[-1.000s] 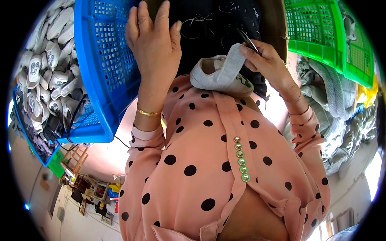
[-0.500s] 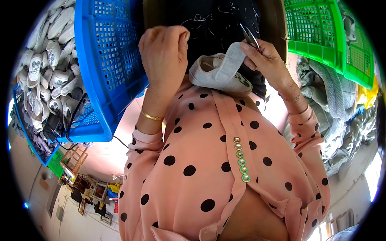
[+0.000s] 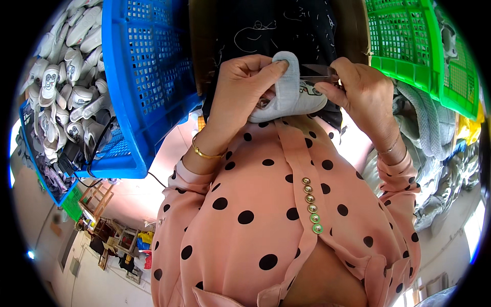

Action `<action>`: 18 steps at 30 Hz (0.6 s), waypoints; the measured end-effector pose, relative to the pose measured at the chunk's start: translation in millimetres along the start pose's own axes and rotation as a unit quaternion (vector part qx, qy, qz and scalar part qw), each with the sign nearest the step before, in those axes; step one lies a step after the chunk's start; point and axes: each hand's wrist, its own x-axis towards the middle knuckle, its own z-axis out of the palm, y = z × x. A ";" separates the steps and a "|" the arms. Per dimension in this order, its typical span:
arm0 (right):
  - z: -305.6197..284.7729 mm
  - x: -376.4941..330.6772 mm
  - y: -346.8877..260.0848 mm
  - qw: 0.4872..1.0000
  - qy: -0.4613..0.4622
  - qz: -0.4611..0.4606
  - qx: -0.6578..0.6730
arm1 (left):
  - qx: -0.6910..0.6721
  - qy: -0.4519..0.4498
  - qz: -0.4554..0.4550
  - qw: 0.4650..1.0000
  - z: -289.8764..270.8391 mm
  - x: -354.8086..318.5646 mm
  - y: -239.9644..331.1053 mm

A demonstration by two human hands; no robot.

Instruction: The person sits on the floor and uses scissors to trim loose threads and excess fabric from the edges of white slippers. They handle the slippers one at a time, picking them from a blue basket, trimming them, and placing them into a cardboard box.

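One pale shoe (image 3: 303,105) is close to the spotty shirt (image 3: 245,179), left fingers (image 3: 272,74) pinching its strap (image 3: 288,91), right fingers (image 3: 335,94) clamped on shiny snips (image 3: 315,71). Snipping seems the step now; next calls for a steady strap.

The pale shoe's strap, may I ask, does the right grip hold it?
No, the left grip holds the strap, the right grip a bladed tool.

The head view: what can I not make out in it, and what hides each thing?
In the head view:
Inside of the pale shoe: mostly hidden by the left hand and the raised strap.
Handle of the metal tool: covered by the right hand; whether the tip touches the shoe is unclear.
Blue crate and green crate: cut off by the upper edge.
Shoes piled at left: lower ones hidden under upper ones.
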 end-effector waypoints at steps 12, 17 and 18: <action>-21.1 19.0 -15.5 0.995 0.010 -0.056 -0.083 | -0.044 0.026 0.010 0.999 2.6 -15.7 22.3; -27.1 17.5 -23.6 0.994 -0.005 -0.037 -0.101 | -0.049 0.029 0.018 0.998 2.2 -18.9 23.4; -27.5 17.2 -25.0 0.994 -0.004 -0.032 -0.103 | -0.050 0.030 0.021 0.998 2.3 -19.5 23.4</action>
